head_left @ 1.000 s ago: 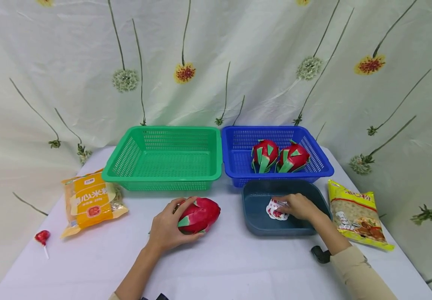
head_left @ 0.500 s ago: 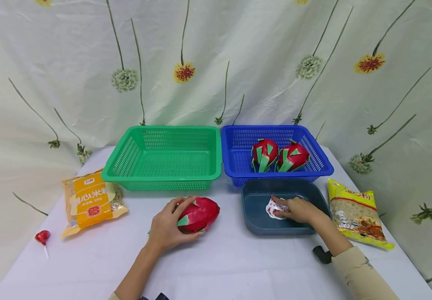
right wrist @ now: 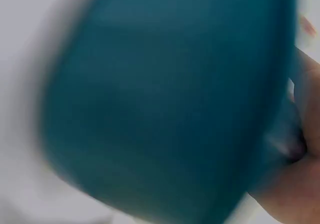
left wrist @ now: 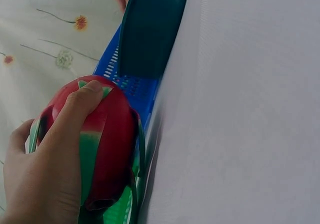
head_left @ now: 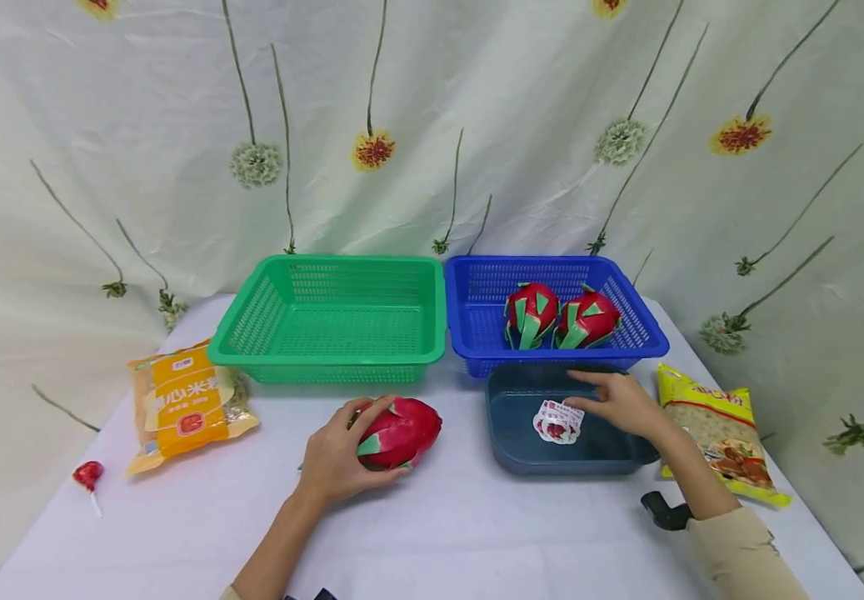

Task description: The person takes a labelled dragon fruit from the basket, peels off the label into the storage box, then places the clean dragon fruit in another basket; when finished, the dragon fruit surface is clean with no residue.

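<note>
A red dragon fruit [head_left: 402, 433] with green scales lies on the white cloth, and my left hand [head_left: 345, 450] grips it from the left. In the left wrist view the thumb of my left hand [left wrist: 55, 149] presses along the top of the dragon fruit [left wrist: 110, 149]. My right hand [head_left: 622, 407] hovers over the right part of a dark blue-grey tray [head_left: 514, 458], thumb and forefinger spread apart. Several white labels with red fruit prints [head_left: 557, 423] lie in the tray, just left of the thumb. Up close, the tray wall [right wrist: 165, 104] mostly blocks the right wrist view.
Behind stand a green basket [head_left: 327, 371] and a blue basket [head_left: 461, 333] holding two dragon fruits [head_left: 532, 312]. An orange food packet [head_left: 187, 408] and a red lollipop [head_left: 89, 477] lie at left. A yellow food packet [head_left: 731, 442] lies right of the tray.
My right hand has come off the labels and moved up and to the right, its thumb and forefinger parting. The labels stay in the tray. My left hand keeps its grip on the dragon fruit.
</note>
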